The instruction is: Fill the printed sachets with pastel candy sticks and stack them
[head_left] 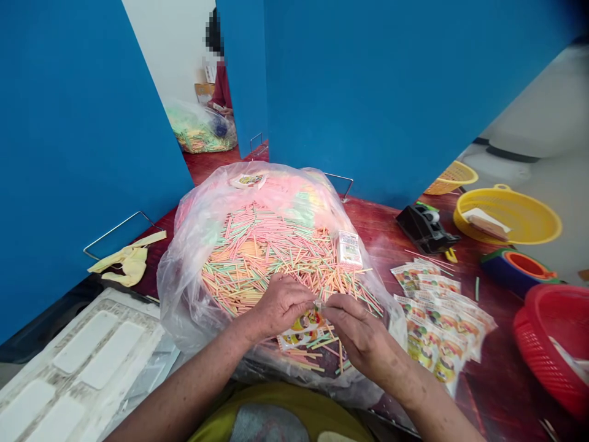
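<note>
Both my hands meet low over a big clear plastic bag (184,294) heaped with thin pastel sticks (257,245) in pink, orange, yellow and green. Between them is a small printed plastic packet (309,318), its top edge pinched by the fingers of my left hand (281,305) and my right hand (361,328). What the packet contains is hidden. Just below it, another printed packet (292,341) lies among loose sticks. A white printed packet (349,249) rests on the heap's right side, and one more packet (248,180) is at the back.
Printed packets (442,319) lie spread at right, near a black tape dispenser (426,227), a yellow basket (529,215) and a red basket (547,344). A white foam lid (87,362) and yellow gloves (133,264) are at left. Blue partitions (345,92) stand behind; another person (221,86) sits beyond.
</note>
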`<state>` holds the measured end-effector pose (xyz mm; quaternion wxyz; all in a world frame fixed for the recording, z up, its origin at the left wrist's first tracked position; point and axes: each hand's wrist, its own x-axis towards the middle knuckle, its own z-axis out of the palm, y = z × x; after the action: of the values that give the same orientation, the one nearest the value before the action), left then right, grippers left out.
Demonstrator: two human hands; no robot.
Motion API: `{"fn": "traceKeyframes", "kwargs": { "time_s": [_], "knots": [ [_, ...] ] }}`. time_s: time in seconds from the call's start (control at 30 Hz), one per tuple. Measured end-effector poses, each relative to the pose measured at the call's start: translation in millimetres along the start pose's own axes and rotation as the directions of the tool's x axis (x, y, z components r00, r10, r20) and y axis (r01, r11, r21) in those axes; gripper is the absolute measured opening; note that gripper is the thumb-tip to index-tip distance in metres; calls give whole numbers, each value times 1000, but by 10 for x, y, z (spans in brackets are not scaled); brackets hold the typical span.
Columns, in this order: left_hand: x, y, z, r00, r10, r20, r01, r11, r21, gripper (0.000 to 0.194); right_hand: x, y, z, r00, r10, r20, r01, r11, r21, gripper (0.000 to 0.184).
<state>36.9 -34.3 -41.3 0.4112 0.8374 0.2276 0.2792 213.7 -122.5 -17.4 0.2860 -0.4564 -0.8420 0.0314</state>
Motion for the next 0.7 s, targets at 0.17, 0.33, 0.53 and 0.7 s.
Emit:
{"fn": "traceKeyframes", "kwargs": {
  "time_s": [0.17, 0.33, 0.53, 0.7],
  "knots": [
    [-74, -37, 11, 981, 50, -187, -82, 982, -167, 25, -36, -70, -250, 989, 78, -127, -95, 987, -131, 40],
    [23, 34, 107, 906, 290, -307, -324, 944, -64, 24, -94, -248, -309, 935, 170, -311, -252, 936, -245, 41],
    [73, 139, 219, 952, 236, -195, -224, 971, 84, 29, -604, 7, -352, 878, 249, -408, -399, 852, -339, 38],
    [-155, -105, 106, 983, 65, 169, -138, 873, 468, 21, -1186, 524, -588, 839, 470, -275, -518, 532, -670, 27]
  ]
}}
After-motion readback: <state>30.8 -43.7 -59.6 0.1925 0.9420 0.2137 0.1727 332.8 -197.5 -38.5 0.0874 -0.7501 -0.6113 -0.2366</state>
